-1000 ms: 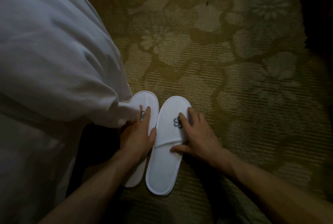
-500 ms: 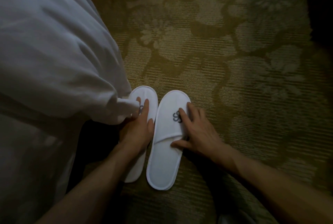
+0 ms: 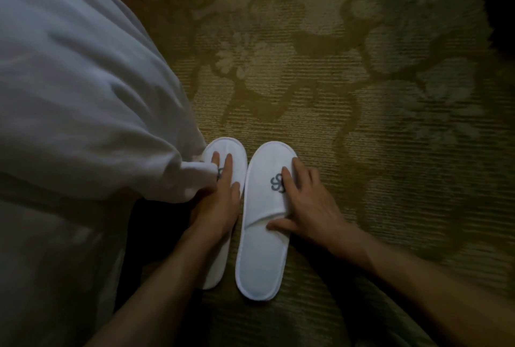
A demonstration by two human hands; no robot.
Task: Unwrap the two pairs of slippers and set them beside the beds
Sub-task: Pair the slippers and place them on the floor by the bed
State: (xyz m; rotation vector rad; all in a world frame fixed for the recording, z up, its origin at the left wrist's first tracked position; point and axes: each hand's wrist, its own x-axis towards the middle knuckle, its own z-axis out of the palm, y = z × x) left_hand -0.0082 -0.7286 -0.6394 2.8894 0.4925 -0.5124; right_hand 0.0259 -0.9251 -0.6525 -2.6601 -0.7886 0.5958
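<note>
Beside the bed (image 3: 69, 81), on the patterned carpet (image 3: 362, 95), you have one unwrapped pair of slippers lying toes away from you, so the step in hand looks like the final squaring-up of this pair. Your left hand (image 3: 220, 201) rests flat on the left slipper (image 3: 232, 148), fingers straight, its grip wide and holding nothing; the hanging corner of the bedding (image 3: 192, 176) overlaps that slipper's toe. Your right hand (image 3: 306, 201) lies spread on the upper of the right slipper (image 3: 262, 257), thumb at the strap edge, pressing rather than pinching. Both slippers sit just beside each other, slightly splayed. Next, I judge, you need only nudge them parallel and lift away; no second pair shows.
</note>
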